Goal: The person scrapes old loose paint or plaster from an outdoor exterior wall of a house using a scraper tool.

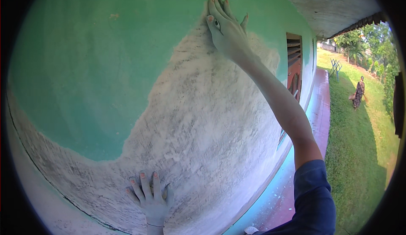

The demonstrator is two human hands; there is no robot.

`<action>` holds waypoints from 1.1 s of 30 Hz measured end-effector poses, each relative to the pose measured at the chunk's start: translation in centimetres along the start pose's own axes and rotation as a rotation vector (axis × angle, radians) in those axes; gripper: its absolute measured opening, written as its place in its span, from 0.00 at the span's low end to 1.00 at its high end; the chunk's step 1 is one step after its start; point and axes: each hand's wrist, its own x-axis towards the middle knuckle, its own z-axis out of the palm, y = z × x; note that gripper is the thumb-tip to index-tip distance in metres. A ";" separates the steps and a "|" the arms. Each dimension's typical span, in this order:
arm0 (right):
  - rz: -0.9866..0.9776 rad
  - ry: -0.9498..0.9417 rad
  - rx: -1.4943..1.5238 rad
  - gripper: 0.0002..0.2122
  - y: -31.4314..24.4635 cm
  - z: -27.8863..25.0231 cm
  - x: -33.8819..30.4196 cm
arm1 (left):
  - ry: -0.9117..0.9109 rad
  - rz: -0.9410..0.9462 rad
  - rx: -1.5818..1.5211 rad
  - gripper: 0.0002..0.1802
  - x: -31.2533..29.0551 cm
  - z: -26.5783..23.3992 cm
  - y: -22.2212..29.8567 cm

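High on the wall, my right hand (226,27) presses against the upper tip of a bare patch, where green paint meets pale plaster. Its fingers point upward and lie close together, with the thumb apart. A dark piece of something shows between thumb and fingers and past the fingertips; its kind is mostly hidden. Low on the wall, my left hand (150,197) lies flat on the scraped plaster (190,129) with its fingers spread. Something small and brownish shows between its thumb and fingers, too covered to name. Green paint (97,65) surrounds the plaster above and to the left.
A window with slats (294,51) is set in the wall at right. Beneath runs a walkway (321,103) with pale flecks, beside grass (351,150). A person (359,93) is out on the lawn near a blue metal rack (335,68). A roof overhang (334,2) is above.
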 end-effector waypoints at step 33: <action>-0.141 -0.026 0.024 0.24 0.9 -0.4 -1.3 | 0.006 -0.056 0.049 0.32 -0.2 0.0 0.3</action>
